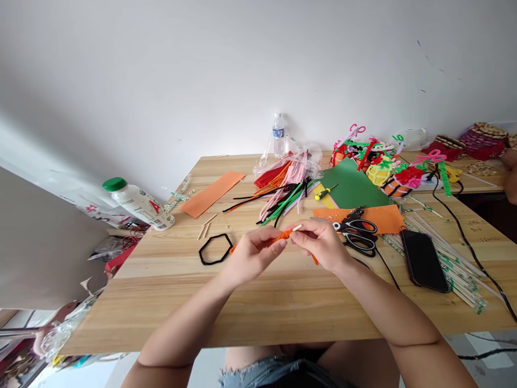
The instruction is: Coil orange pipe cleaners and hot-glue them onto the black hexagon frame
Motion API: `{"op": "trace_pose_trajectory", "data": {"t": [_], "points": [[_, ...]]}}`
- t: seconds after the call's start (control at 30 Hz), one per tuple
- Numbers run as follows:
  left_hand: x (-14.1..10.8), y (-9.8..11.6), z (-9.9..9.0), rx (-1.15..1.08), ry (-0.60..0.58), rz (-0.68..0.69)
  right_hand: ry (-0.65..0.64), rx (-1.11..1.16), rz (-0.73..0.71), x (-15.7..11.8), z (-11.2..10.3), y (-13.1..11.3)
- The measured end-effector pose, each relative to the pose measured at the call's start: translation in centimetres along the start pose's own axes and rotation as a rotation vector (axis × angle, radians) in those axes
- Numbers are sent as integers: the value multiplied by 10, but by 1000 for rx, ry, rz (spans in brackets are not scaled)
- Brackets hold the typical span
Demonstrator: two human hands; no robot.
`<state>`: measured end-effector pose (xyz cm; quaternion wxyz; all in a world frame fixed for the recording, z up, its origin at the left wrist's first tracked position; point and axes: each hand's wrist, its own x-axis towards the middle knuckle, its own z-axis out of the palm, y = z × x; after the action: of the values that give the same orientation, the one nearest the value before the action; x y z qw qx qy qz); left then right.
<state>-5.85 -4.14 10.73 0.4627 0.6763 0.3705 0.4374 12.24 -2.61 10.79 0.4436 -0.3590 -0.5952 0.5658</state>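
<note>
Fingers of my left hand point(255, 253) are closed around an orange pipe cleaner point(284, 235), which is wound on a thin wooden stick point(298, 228). My right hand point(321, 245) pinches at the stick's right end, close to the left fingertips. One orange end hangs below the right fingers, and another sticks out left of my left hand. A black pipe cleaner bent into a hexagon point(215, 249) lies on the table just left of my left hand. Short wooden sticks point(206, 227) lie behind it.
On the wooden table point(161, 302) are scissors point(355, 231), a phone point(425, 261), wrapped sticks point(456, 269), orange paper point(213, 194), green paper point(351, 186), a pipe cleaner pile point(288, 186), a screwdriver point(323, 193), a white bottle point(141, 205) and a water bottle point(278, 134). Colourful crafts point(398, 180) stand back right.
</note>
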Motion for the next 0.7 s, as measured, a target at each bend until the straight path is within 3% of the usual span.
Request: {"op": "trace_pose_trajectory", "data": {"t": [0.07, 0.17, 0.23, 0.4, 0.47, 0.53, 0.63, 0.7], "points": [[3, 0, -5, -291, -172, -210, -25, -4, -13, 0, -1, -2], [5, -1, -8, -412, -194, -317, -49, -4, -4, 0, -1, -2], [4, -2, -6, -208, -105, -189, -31, 4, 15, 0, 0, 0], [-4, -1, 5, 438, 282, 362, 6, 42, 51, 3, 2, 5], [-5, 1, 6, 498, 322, 406, 5, 47, 50, 3, 3, 4], [-5, 3, 2, 390, 209, 260, -5, 29, 41, 2, 2, 2], [-2, 5, -6, 8, -107, -84, -56, -15, 9, -1, 2, -2], [-1, 6, -10, -142, -210, -198, -81, -23, -6, -1, 2, -3]]}}
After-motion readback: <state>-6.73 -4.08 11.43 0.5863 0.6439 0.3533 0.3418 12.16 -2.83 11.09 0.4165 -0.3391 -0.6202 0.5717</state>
